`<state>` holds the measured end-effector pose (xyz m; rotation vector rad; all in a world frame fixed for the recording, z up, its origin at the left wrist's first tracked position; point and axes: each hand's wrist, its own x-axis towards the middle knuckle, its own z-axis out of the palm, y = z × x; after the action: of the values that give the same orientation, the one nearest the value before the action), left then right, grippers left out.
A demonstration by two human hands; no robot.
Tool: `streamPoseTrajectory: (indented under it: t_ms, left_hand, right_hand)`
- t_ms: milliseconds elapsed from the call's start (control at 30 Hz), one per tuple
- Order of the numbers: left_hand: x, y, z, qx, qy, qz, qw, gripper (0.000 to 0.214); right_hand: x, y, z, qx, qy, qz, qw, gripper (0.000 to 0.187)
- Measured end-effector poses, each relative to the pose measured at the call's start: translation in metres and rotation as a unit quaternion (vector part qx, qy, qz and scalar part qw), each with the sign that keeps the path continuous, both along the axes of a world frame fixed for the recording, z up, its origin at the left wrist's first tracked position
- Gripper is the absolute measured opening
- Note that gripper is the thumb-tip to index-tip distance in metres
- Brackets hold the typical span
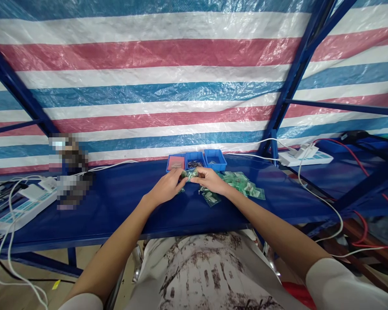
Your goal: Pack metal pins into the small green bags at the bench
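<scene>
My left hand [167, 186] and my right hand [211, 180] meet at the middle of a blue workbench [123, 202]. Both pinch one small green packet [190, 174] between their fingertips. A pile of similar green packets [244, 184] lies just right of my right hand, and one more packet [210, 198] sits below it. Three small blue bins [196, 160] stand in a row right behind my hands; the left one has a reddish inside, the middle one holds small dark parts.
A striped red, white and blue tarp [168, 86] hangs behind the bench on blue frame posts [291, 82]. White power strips lie at the left [22, 209] and the back right [305, 157], with white and red cables trailing off. A blurred object [71, 172] stands at the left.
</scene>
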<state>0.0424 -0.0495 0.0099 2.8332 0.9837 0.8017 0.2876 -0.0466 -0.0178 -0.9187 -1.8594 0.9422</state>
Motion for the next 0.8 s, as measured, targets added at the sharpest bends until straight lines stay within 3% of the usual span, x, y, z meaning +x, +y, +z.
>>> streamPoseTrajectory:
  t_ms: [400,600,800]
  left_hand:
    - [-0.001,0.0002,0.0013,-0.023,-0.01,-0.007,1.0,0.032]
    - [-0.0021,0.003,-0.0025,-0.034,0.002,-0.012,0.999,0.03]
    - [-0.0031,0.0039,-0.003,-0.047,-0.009,-0.02,0.999,0.027]
  right_hand:
    - [-0.0004,-0.0029,0.0024,-0.002,0.002,0.018,1.0,0.046]
    - [0.0,-0.0039,0.0034,-0.013,0.02,-0.02,1.0,0.043]
    - [0.0017,-0.0029,0.0035,-0.004,0.027,-0.009,1.0,0.044]
